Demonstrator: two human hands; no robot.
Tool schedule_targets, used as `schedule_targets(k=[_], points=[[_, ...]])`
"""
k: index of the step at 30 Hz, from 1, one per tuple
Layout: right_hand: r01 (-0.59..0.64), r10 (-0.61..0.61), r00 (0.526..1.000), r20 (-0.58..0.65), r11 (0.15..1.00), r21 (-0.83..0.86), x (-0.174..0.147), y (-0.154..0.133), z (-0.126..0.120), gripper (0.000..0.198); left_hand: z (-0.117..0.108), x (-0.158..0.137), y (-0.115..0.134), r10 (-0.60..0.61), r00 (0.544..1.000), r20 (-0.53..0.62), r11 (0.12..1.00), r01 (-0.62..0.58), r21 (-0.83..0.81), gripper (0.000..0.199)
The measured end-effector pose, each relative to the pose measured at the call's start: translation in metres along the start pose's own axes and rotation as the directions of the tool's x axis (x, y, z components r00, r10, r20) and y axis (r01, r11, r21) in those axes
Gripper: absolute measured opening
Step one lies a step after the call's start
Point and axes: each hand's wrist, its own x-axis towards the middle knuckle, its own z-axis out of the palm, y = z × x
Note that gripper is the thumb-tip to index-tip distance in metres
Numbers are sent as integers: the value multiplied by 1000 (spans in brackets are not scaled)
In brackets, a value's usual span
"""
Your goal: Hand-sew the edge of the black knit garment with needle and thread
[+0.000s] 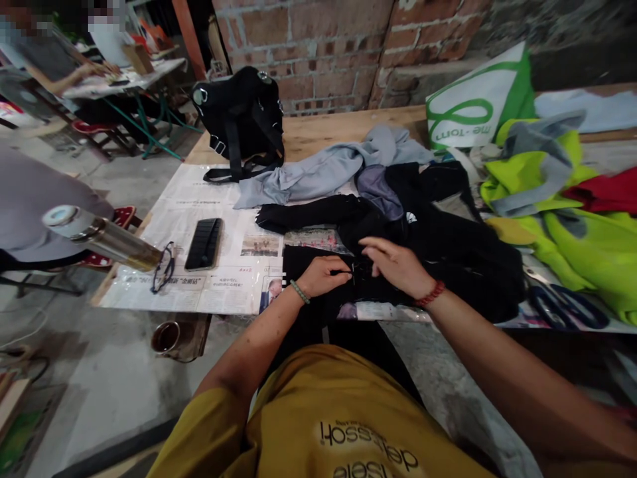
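My left hand [324, 276], with a green bead bracelet, is closed in a pinch at the black garment [448, 245] near the table's front edge. A thin, light, needle-like sliver shows beside its fingertips, too small to be sure of. My right hand [401, 267], wearing a red bracelet, hovers just right of it over the same black cloth. Its fingers are apart, the index finger reaching left, and no object shows between them. Behind the hands a black sleeve stretches left, and a grey garment [318, 174] lies beyond it.
On the newspaper-covered table [149, 285] are a phone [204, 243], glasses [163, 267], a tilted-looking bottle [102, 238] and a black bag [239, 116]. Scissors [567, 305], yellow-green clothes [592, 252] and a white-green bag [480, 103] lie right. A cup [166, 337] stands below the left edge. People sit left.
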Motion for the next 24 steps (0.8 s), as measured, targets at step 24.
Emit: schedule_targets(k=[24], points=[[-312, 358, 934, 6, 803, 508, -72, 5, 54, 39, 4, -5, 14, 261, 963, 72, 927, -270, 260, 19]])
